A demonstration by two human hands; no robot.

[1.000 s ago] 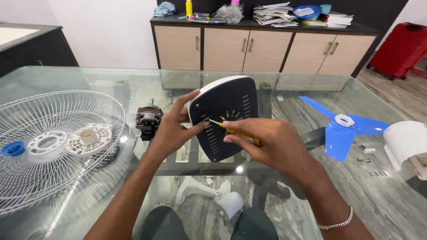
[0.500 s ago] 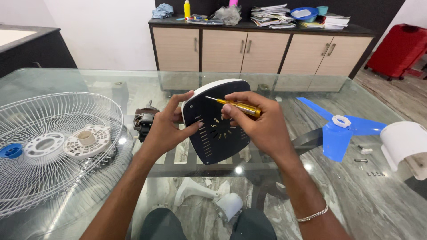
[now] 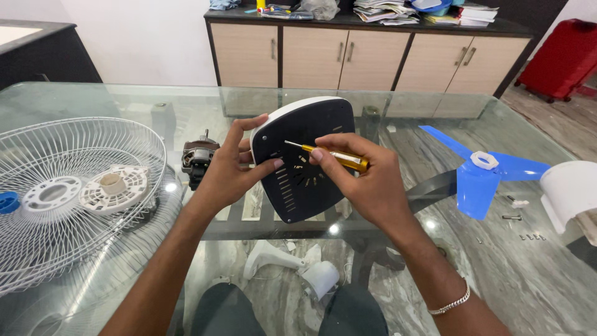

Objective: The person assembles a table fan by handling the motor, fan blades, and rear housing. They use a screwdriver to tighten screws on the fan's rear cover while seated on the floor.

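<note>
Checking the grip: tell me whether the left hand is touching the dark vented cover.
Touching. The head view shows the left hand gripping the dark vented cover at its left edge, thumb pressed on its face.

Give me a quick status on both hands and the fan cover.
Left hand grips the fan cover, tilted up off the glass table. Right hand holds the screwdriver, tip at the cover's dark inner face. Nothing in the way.

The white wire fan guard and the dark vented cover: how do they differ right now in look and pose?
The white wire fan guard is an open round cage of thin wires; the dark vented cover is a solid rounded panel with slots and a white rim. The guard lies flat on the glass table, untouched; the cover is held up tilted by the left hand, with the right hand holding a yellow screwdriver at it. Both look like fan parts.
</note>
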